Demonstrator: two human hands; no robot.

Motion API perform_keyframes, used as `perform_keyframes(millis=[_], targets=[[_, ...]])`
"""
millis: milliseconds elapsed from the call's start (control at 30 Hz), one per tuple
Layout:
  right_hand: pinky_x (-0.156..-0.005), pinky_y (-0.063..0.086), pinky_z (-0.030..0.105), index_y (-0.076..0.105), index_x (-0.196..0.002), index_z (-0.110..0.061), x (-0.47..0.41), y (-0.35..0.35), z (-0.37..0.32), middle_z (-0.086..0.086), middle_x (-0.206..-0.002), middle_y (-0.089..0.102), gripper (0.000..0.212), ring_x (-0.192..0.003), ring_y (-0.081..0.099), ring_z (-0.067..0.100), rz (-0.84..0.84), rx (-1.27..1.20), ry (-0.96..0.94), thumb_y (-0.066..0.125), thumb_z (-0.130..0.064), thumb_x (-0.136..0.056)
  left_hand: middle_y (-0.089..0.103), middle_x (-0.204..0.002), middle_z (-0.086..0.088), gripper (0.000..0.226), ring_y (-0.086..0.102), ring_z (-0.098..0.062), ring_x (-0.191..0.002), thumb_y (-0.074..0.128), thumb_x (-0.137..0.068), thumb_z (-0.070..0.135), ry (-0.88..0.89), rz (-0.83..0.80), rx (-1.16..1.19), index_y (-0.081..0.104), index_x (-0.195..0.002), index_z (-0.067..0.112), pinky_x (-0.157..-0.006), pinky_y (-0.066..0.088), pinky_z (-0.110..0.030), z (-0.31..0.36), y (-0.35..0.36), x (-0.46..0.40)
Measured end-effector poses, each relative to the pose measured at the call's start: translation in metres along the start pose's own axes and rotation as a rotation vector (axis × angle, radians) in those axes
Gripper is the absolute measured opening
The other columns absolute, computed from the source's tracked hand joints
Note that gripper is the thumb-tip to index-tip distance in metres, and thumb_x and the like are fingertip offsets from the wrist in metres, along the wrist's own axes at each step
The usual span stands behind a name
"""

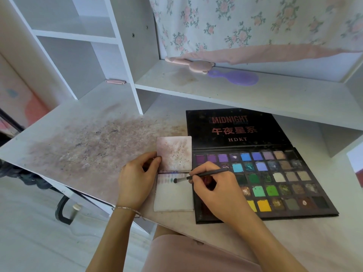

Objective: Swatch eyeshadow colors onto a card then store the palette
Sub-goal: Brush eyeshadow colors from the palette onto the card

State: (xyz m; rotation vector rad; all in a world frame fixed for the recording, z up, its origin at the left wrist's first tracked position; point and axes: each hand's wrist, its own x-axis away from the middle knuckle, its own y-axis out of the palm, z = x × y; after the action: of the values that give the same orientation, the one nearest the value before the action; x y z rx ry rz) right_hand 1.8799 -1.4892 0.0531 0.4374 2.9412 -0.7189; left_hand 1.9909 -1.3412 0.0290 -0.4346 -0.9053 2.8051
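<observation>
Nearest to us, a pink-clad lap sits below the table, both forearms reaching over the edge. Her left hand, a thin bracelet on its wrist, pinches the left edge of a small folded card between thumb and fingers, at the crease where the speckled upper flap stands up from the flat lower half. Her right hand is curled round a slim dark brush, held like a pen, its bristle tip touching the lower half of the card just under the fold, at the right end of a short row of faint colour marks (purples, then a green nearest the tip).

Just to the right of the card, touching or nearly so, lies the eyeshadow palette, wide open on the table, its black lid tilted back with "MIDNIGHT" and "HDKT" printed on it. The pans run in rows: purples and blues at the top, greens in the middle, yellows at the bottom, browns and greys to the right. The right hand covers some of the left-hand pans.

The table's surface left of the card is smudged with brownish powder stains. On the shelf behind the palette lie a pink bear-shaped brush and a purple hairbrush, touching one another, beneath a floral curtain.
</observation>
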Motion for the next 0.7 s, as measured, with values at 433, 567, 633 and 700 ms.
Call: perform_keyframes(millis=[433, 567, 633, 700], targets=[[-0.062, 0.043, 0.004, 0.048, -0.08, -0.04, -0.0014, 0.0009, -0.0001, -0.016, -0.078, 0.059, 0.027, -0.079, 0.055, -0.006, -0.002, -0.007, 0.007, 0.054, -0.015, -0.088, 0.068, -0.079, 0.009, 0.015, 0.062, -0.008, -0.074, 0.06, -0.086, 0.019, -0.017, -0.004, -0.01, 0.071, -0.096, 0.022, -0.068, 0.046, -0.024, 0.0002, -0.0003, 0.0002], [-0.062, 0.043, 0.003, 0.048, -0.079, -0.04, -0.0012, 0.0008, 0.0003, -0.016, -0.078, 0.058, 0.028, -0.082, 0.054, -0.006, -0.006, -0.006, 0.002, 0.054, -0.014, -0.087, 0.066, -0.076, 0.012, 0.015, 0.059, 0.0, -0.071, 0.061, -0.086, 0.02, -0.015, -0.003, -0.015, 0.071, -0.096, 0.024, -0.064, 0.044, -0.018, 0.0013, -0.0006, 0.0005], [-0.062, 0.042, 0.003, 0.048, -0.08, -0.039, -0.0011, 0.0008, 0.0006, -0.018, -0.077, 0.057, 0.027, -0.08, 0.053, -0.009, -0.01, 0.0, 0.004, 0.054, -0.014, -0.087, 0.065, -0.075, 0.013, 0.015, 0.059, 0.0, -0.071, 0.061, -0.086, 0.02, -0.021, -0.004, -0.013, 0.071, -0.096, 0.023, -0.064, 0.044, -0.018, 0.0015, -0.0005, 0.0003], [-0.062, 0.042, 0.003, 0.048, -0.08, -0.039, -0.0013, 0.0008, 0.0008, -0.018, -0.076, 0.057, 0.026, -0.078, 0.053, -0.011, -0.007, 0.003, 0.003, 0.054, -0.015, -0.088, 0.065, -0.076, 0.012, 0.015, 0.06, -0.003, -0.071, 0.061, -0.086, 0.02, -0.024, -0.003, -0.016, 0.071, -0.097, 0.022, -0.064, 0.045, -0.02, 0.0015, -0.0005, 0.0004]])
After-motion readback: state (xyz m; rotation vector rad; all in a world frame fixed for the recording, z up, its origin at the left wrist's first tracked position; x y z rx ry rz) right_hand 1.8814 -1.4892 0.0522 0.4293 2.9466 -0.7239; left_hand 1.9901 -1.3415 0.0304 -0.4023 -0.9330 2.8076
